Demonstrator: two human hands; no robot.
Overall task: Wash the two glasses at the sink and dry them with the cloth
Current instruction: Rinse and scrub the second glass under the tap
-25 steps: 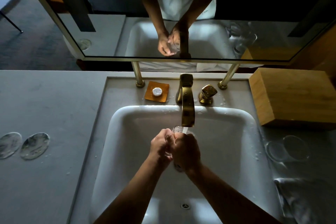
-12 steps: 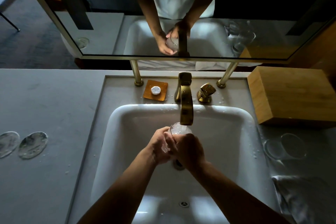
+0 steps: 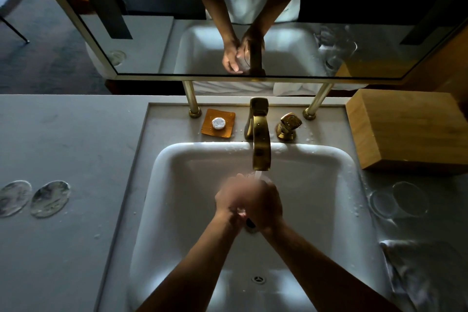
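Stands at a white sink point(image 3: 162, 172) set in a grey worktop point(image 3: 63, 139). Holds the first glass point(image 3: 262, 177) low in the middle of the basin, right under the gold tap point(image 3: 260, 144), with water running down onto it. Wraps the left hand point(image 3: 229, 200) round one side and the right hand point(image 3: 266, 204) round the other, knuckles close together, so each grip is closed on the first glass. Hides nearly all of it that way; only a bit of wet rim by the spout, blurry. Same closed grip in the mirror point(image 3: 152, 40) above, fingers curled round the clear glass. To the right of the sink, on the worktop, the second glass point(image 3: 397, 201), clear and hard to make out, with drops of water near it. Just in front of that, nearer the body, the pale crumpled cloth point(image 3: 425, 268), well apart from both hands. Behind the second glass, a big wooden box point(image 3: 410, 129). Beside the tap, a gold tap handle point(image 3: 288, 125) on the right and an orange soap dish point(image 3: 228, 132) on the left, with a small round white soap point(image 3: 218, 123) on it. Far left on the worktop, two round glassy discs point(image 3: 50, 199) side by side.
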